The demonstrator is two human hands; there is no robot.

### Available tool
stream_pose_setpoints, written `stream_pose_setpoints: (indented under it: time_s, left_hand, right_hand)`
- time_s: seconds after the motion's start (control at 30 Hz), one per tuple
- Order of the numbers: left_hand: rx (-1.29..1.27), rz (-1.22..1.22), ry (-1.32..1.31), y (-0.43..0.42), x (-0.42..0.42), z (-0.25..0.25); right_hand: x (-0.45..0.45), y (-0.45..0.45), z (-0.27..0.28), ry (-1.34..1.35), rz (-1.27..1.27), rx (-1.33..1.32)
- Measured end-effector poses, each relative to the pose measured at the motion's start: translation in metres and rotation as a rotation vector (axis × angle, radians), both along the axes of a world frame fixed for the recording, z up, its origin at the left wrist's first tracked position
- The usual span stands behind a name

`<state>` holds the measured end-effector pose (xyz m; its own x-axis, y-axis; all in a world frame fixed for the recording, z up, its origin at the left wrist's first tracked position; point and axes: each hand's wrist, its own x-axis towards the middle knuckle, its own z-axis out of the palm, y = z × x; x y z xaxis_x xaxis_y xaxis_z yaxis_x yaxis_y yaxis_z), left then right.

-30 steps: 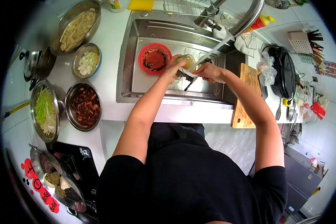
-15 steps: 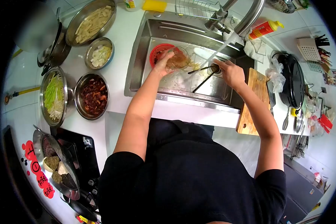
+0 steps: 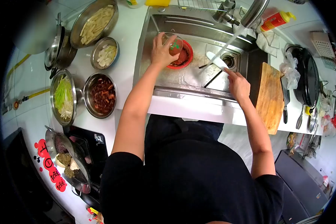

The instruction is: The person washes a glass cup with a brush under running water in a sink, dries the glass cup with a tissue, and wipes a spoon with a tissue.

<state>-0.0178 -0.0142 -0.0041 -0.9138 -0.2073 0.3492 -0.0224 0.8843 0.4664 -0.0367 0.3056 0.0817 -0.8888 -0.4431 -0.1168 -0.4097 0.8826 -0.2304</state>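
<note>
My left hand (image 3: 162, 52) grips a clear glass bowl (image 3: 174, 42) by its rim, tilted over the left part of the sink. Partly under it sits a round red basin (image 3: 188, 61) with dark wet matter inside. My right hand (image 3: 238, 85) has its fingers closed on the end of a long white spoon-like utensil (image 3: 217, 61); its exact kind is unclear. Below that utensil, dark chopsticks (image 3: 213, 79) lie on the floor of the metal sink (image 3: 168, 89). Water pours from the faucet (image 3: 253, 15) near the white utensil.
A wooden cutting board (image 3: 269, 100) stands at the sink's right, with a knife (image 3: 285, 99) beside it. Left of the sink are metal bowls of dark red pieces (image 3: 100, 95), green and white shreds (image 3: 63, 98), white slices (image 3: 105, 54) and pale strips (image 3: 95, 26).
My left hand has moved up, and the glass bowl now shows little of the pale matter seen before. My right hand has left the chopsticks, moved down and taken the white utensil.
</note>
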Motion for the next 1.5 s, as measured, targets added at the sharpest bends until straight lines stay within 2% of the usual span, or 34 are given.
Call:
stream_pose_setpoints:
  time_s: [0.07, 0.17, 0.3, 0.37, 0.4, 0.5, 0.57, 0.63, 0.7, 0.77, 0.83, 0.87, 0.97, 1.07, 1.17, 1.2, 1.3, 1.33, 1.37, 1.43, 1.5]
  left_hand:
    - [-0.112, -0.067, 0.042, 0.002, -0.003, 0.003]
    - [-0.072, 0.015, 0.083, 0.013, -0.003, 0.010]
    - [1.244, 0.105, -0.158, 0.022, -0.013, -0.038]
    - [1.945, 0.078, -0.386, 0.024, -0.013, -0.062]
    - [1.970, -0.042, -0.330, 0.044, -0.010, -0.039]
    - [2.002, -0.231, -0.494, 0.070, -0.015, -0.061]
    - [1.986, -0.262, -0.565, 0.086, -0.022, -0.056]
    - [2.042, -0.257, -0.634, 0.098, -0.029, -0.053]
    - [1.949, -0.241, -0.575, 0.107, -0.035, -0.057]
    - [1.865, -0.219, -0.511, 0.114, -0.037, -0.064]
    - [1.675, -0.186, -0.552, 0.118, -0.045, -0.055]
    - [1.584, -0.169, -0.567, 0.121, -0.046, -0.051]
    - [1.482, -0.252, -0.458, 0.124, -0.042, -0.051]
    - [1.563, -0.153, -0.469, 0.120, -0.041, -0.066]
    - [1.723, 0.005, -0.674, 0.110, -0.049, -0.053]
    - [1.786, 0.027, -0.558, 0.115, -0.049, -0.043]
    - [1.731, 0.002, -0.734, 0.103, -0.050, -0.040]
    - [1.693, -0.035, -0.668, 0.105, -0.051, -0.044]
    - [1.659, -0.072, -0.600, 0.110, -0.051, -0.050]
    - [1.628, -0.130, -0.498, 0.116, -0.048, -0.058]
    - [1.625, -0.188, -0.435, 0.116, -0.046, -0.061]
  right_hand:
    - [0.001, 0.006, -0.011, 0.110, 0.056, 0.040]
    - [0.000, 0.004, -0.006, -0.070, -0.027, 0.248]
    - [0.002, 0.012, -0.006, -0.090, -0.062, -0.166]
    - [0.001, 0.010, -0.005, -0.111, 0.045, -0.199]
    - [0.001, 0.008, -0.003, -0.120, 0.096, -0.216]
    - [-0.012, -0.019, 0.015, -0.122, 0.168, 0.252]
    - [-0.030, -0.020, -0.021, 0.207, 0.315, 0.416]
    - [-0.042, -0.024, -0.031, 0.540, 0.517, 0.517]
    - [-0.038, -0.029, -0.030, 0.573, 0.574, 0.585]
    - [-0.031, -0.026, -0.024, 0.232, 0.496, 0.539]
    - [-0.028, -0.025, -0.017, -0.068, 0.419, 0.432]
    - [-0.032, -0.029, -0.014, -0.352, 0.257, 0.364]
    - [-0.044, -0.018, -0.074, -0.515, 0.241, -0.007]
    - [-0.036, -0.034, -0.014, -0.443, 0.160, 0.296]
    - [-0.048, -0.035, -0.031, 0.118, 0.553, 0.665]
    - [-0.053, -0.032, -0.034, 0.282, 0.642, 0.709]
    - [-0.045, -0.027, -0.036, 0.229, 0.641, 0.711]
    - [-0.039, -0.032, -0.019, 0.057, 0.616, 0.662]
    - [-0.040, -0.044, -0.008, -0.299, 0.356, 0.557]
    - [-0.042, -0.050, -0.012, -0.555, 0.134, 0.339]
    - [-0.044, -0.049, -0.008, -0.487, 0.139, 0.371]
